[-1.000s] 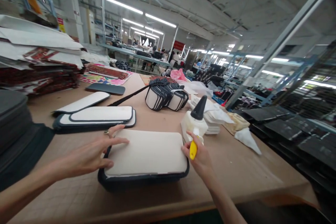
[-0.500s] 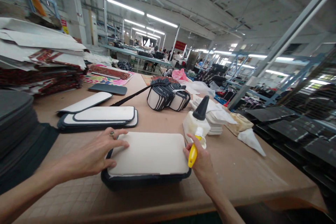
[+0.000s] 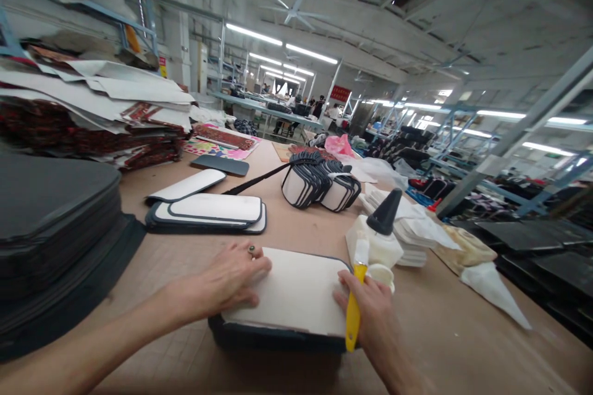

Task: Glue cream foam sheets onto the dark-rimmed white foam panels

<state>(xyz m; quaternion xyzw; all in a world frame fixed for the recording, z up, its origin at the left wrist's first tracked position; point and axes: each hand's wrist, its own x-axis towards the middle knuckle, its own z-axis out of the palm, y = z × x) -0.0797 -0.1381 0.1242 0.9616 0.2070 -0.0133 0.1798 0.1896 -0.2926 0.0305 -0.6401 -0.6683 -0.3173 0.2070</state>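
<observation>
Left hand (image 3: 227,281): lower centre of frame, open and flat, palm down on the left end of the white panel (image 3: 296,287). Fingers lie over its far-left corner. Ring (image 3: 251,250) on one finger. It grips nothing and only rests on the panel.

Right hand (image 3: 370,315): lower right of centre, closed around a brush (image 3: 353,315) with a yellow handle. Bristles point toward the top of the frame. The handle runs along the panel's right edge, and the fingertips touch that edge.

The white panel lies on top of a dark case (image 3: 273,338) at bottom centre, with the case's dark rim showing along the near side. Both lie flat on the brown table (image 3: 445,333).

Just above the brush tip:
- white glue bottle (image 3: 375,245) with a black cone cap (image 3: 385,213)
- small white tub (image 3: 383,274), just beside the right hand; can't tell if they touch

Right of the bottle:
- stack of white sheets (image 3: 412,231)
- tan cloth (image 3: 466,247)
- white cone-shaped bag (image 3: 493,287)

Rest of the frame:
- Centre: bundle of small black-edged panels (image 3: 319,182), with a black strap (image 3: 259,177) running left from it.
- Left of centre: flat white panels (image 3: 208,213) with dark edges, stacked.
- Far left: tall stack of dark pads (image 3: 50,210).
- Upper left: pile of paper and red patterned fabric (image 3: 92,117).
</observation>
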